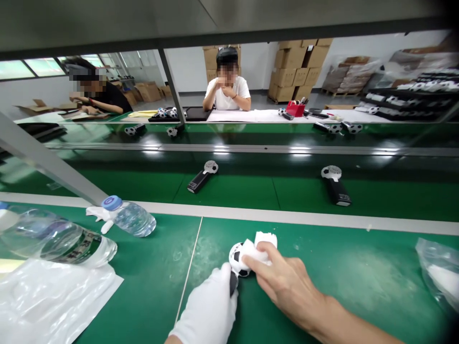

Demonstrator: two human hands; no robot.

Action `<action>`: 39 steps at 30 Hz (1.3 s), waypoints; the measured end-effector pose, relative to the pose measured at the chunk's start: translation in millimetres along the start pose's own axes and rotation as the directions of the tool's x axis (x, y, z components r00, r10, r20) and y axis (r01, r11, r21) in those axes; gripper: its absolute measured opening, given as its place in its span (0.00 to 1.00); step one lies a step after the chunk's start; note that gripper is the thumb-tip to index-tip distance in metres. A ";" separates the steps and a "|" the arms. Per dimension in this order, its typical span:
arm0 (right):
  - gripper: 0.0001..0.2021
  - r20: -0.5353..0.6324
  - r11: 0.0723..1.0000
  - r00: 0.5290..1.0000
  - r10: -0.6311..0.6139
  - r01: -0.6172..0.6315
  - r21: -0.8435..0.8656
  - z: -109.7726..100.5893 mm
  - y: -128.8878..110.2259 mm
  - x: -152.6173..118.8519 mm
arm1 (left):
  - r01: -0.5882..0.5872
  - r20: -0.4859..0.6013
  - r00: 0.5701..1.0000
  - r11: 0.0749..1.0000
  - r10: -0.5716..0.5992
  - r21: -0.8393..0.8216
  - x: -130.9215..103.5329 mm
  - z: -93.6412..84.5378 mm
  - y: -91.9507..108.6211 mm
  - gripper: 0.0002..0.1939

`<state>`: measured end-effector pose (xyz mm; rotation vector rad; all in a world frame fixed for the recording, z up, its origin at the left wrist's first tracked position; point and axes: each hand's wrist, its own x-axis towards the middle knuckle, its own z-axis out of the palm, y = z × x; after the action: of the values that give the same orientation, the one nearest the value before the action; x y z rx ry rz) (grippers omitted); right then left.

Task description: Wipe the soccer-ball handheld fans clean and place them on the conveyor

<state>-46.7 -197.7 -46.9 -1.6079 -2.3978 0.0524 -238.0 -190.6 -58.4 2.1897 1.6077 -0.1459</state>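
Observation:
My left hand (211, 308), in a white glove, grips the black handle of a small hand-held fan with a football-patterned head (237, 260). My bare right hand (283, 282) presses a white cloth (260, 246) against the top of that fan's head. Both hands are low over the green work surface (322, 267), near its front.
Two more fans (202, 176) (336, 185) lie on the green conveyor belt beyond. Two water bottles (131, 216) (53, 239) and a clear plastic bag (53, 296) lie at left; another bag (439, 272) at right. Two people sit across the line; cardboard boxes (297, 67) are stacked behind.

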 end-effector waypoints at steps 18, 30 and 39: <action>0.19 -0.002 1.000 1.000 0.001 -0.001 0.017 -5.7 -2.9 0.2 | -0.131 -0.020 0.991 0.990 0.130 -0.046 -9.9 -15.2 -2.3 0.16; 0.20 -0.009 1.000 1.000 -0.014 0.014 0.027 -3.2 -2.6 -2.5 | -0.130 -0.033 0.991 0.990 0.128 -0.051 -11.2 -16.6 -0.6 0.16; 0.19 -0.025 1.000 1.000 0.013 -0.013 0.000 -0.7 0.5 0.8 | -0.139 -0.028 0.990 0.989 0.138 -0.055 -10.7 -14.9 0.0 0.16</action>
<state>-46.4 -196.8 -46.2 -1.6152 -2.3685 0.0346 -243.9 -194.3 -41.4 2.2579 1.4482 -0.0321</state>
